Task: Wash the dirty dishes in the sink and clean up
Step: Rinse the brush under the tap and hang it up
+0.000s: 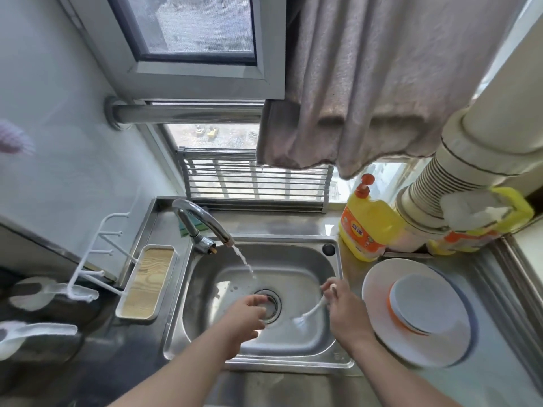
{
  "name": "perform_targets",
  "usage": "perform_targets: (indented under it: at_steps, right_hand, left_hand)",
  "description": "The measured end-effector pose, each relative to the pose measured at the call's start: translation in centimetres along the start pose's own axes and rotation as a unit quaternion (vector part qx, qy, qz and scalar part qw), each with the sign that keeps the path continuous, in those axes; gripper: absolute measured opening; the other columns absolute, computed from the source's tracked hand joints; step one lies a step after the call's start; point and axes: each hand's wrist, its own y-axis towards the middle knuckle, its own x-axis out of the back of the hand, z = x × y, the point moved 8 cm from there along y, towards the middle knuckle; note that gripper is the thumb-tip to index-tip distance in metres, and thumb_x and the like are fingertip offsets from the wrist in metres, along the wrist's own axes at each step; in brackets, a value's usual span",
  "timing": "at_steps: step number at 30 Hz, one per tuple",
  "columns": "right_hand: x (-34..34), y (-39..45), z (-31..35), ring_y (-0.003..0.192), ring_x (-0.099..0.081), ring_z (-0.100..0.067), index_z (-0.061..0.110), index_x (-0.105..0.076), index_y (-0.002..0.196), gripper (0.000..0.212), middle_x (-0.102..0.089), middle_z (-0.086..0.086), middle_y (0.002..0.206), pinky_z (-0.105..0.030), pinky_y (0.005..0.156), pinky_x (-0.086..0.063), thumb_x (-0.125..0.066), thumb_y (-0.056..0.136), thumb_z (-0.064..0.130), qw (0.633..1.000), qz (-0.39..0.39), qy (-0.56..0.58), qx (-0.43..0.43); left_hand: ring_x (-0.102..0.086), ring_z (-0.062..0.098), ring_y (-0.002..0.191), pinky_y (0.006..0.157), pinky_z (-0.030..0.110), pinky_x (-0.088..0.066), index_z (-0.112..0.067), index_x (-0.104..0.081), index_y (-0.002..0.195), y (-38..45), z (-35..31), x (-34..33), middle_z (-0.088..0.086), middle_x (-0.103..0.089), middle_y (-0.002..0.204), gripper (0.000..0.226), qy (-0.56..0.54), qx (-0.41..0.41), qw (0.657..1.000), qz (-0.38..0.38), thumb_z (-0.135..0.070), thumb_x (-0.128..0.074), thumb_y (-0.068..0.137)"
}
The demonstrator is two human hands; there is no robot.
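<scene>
Hands [293, 309] in sink [305, 254], right gripping brush [311, 312]

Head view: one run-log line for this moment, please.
tap: running | right hand: holds white spoon | left hand: over drain | plates: stacked beside sink

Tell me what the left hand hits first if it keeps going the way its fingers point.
Most likely the drain strainer: the left hand hangs over the sink floor, fingers aimed at it. Depth is unclear, so how far above it is uncertain.

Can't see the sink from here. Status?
Right hand grips brush; left hand open over drain. Tap running. Plates stacked on counter.
</scene>
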Motion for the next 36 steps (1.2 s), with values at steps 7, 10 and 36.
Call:
perform_targets:
  at_steps: [7,10,36]
  right_hand:
    - [2.0,1.0,9.8,0.100,-0.054,0.005,0.045,-0.057,0.095,0.024,-0.057,0.021,0.104,-0.021,0.084,-0.044,-0.058,0.104,0.022,0.977,0.079,-0.016,0.195]
    - [5.1,1.0,14.4,0.097,-0.060,0.004,0.042,-0.065,0.095,0.023,-0.067,0.020,0.100,-0.023,0.084,-0.048,-0.063,0.101,0.019,0.973,0.067,0.013,0.221]
    - [0.8,-2.5,45.2,0.085,-0.069,-0.012,0.040,-0.065,0.119,0.018,-0.075,0.011,0.094,-0.038,0.073,-0.054,-0.058,0.103,0.043,0.926,-0.029,0.014,0.376]
  left_hand:
    - [-0.065,0.006,0.111,0.093,0.020,-0.049,-0.037,-0.059,0.142,-4.2,-7.7,-3.9,-0.008,-0.068,0.131,0.040,0.100,-0.198,0.975,-0.001,-0.026,-0.064,0.104]
    - [-0.070,0.006,0.101,0.079,0.021,-0.052,-0.045,-0.061,0.137,-6.3,-11.3,-5.3,-0.015,-0.071,0.122,0.036,0.131,-0.247,0.960,-0.013,-0.034,-0.063,0.103]
    - [-0.078,0.025,0.083,0.078,0.043,-0.065,-0.017,-0.080,0.098,-24.5,-29.9,23.2,0.006,-0.079,0.086,0.010,-0.126,-0.480,0.834,-0.242,-0.024,-0.073,0.098]
